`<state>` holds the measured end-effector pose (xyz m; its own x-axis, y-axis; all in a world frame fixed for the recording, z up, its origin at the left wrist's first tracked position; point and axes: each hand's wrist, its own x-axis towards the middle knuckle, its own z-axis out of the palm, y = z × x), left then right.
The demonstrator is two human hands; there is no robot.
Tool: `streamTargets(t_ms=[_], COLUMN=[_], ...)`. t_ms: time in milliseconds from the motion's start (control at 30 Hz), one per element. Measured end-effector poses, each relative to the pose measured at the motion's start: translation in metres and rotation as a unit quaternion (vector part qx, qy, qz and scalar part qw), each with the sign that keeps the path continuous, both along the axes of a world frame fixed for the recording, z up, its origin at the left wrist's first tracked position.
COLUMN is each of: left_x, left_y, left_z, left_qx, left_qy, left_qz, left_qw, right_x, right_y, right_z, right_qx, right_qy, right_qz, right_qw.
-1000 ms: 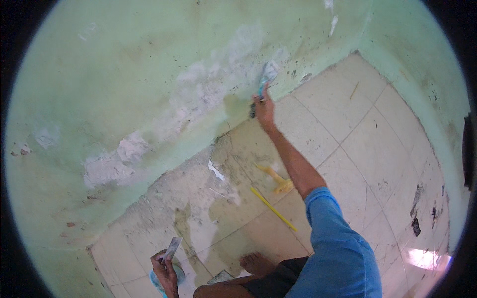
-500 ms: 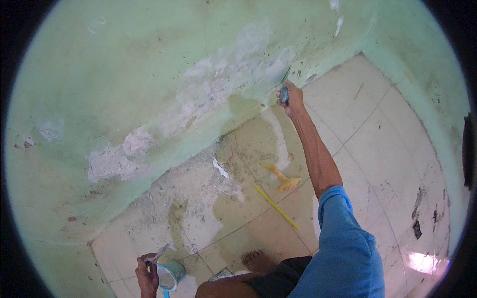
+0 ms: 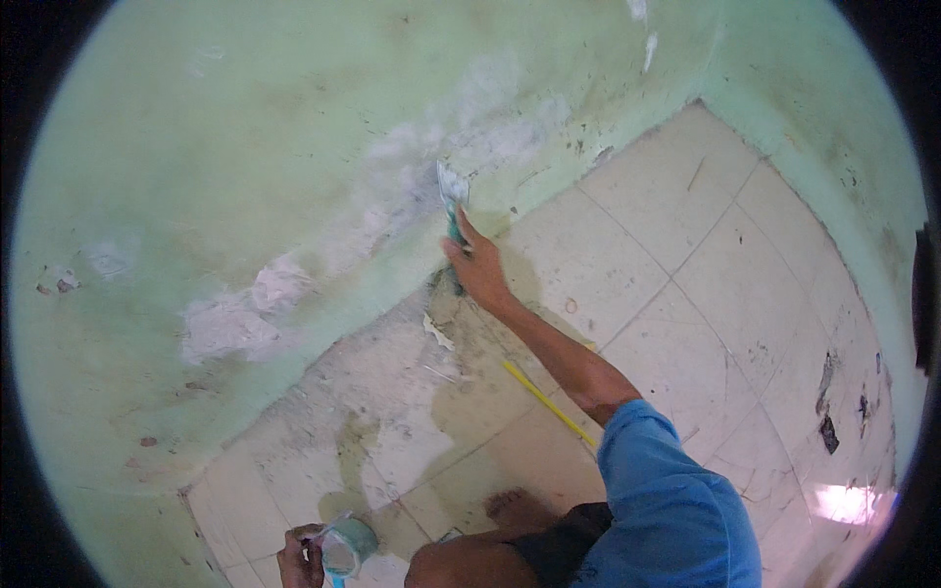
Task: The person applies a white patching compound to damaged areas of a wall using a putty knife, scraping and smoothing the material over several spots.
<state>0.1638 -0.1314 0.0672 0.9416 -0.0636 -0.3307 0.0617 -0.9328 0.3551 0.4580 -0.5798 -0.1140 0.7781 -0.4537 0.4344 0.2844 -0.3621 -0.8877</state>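
My right hand [image 3: 475,265] grips a putty knife [image 3: 452,186], its pale, smeared blade against the green wall [image 3: 245,147] at the lower edge of a rough white patch [image 3: 470,132]. At the bottom left, my left hand [image 3: 299,556] is closed on a small scraper [image 3: 330,521], held at the rim of a teal mug [image 3: 365,537] with pale paste inside. Whether my fingers also touch the mug is unclear. More white filler [image 3: 230,328] is smeared low on the wall to the left.
On the tiled floor [image 3: 667,216] lie a yellow strip [image 3: 544,397], a pale scrap [image 3: 438,333] and dark torn bits [image 3: 828,431]. The room's corner [image 3: 698,103] is at the upper right. My bare foot [image 3: 510,508] rests beside the mug, below my right arm.
My right hand has swept left and down along the wall with the knife, its blade pointing up again. My left hand has moved down and left with the small scraper, to the mug's rim.
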Motion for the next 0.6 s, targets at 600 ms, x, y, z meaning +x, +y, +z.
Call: streamTargets(t_ms=[600], left_x=[-0.032], left_y=[0.028], left_z=[-0.019], left_qx=[0.037], left_qy=[0.004], left_qz=[0.046], left_qw=[0.998], right_x=[0.028], right_y=[-0.129], right_z=[-0.067], right_qx=[-0.212], right_qy=[0.075], right_qz=[-0.105], right_qw=[0.969])
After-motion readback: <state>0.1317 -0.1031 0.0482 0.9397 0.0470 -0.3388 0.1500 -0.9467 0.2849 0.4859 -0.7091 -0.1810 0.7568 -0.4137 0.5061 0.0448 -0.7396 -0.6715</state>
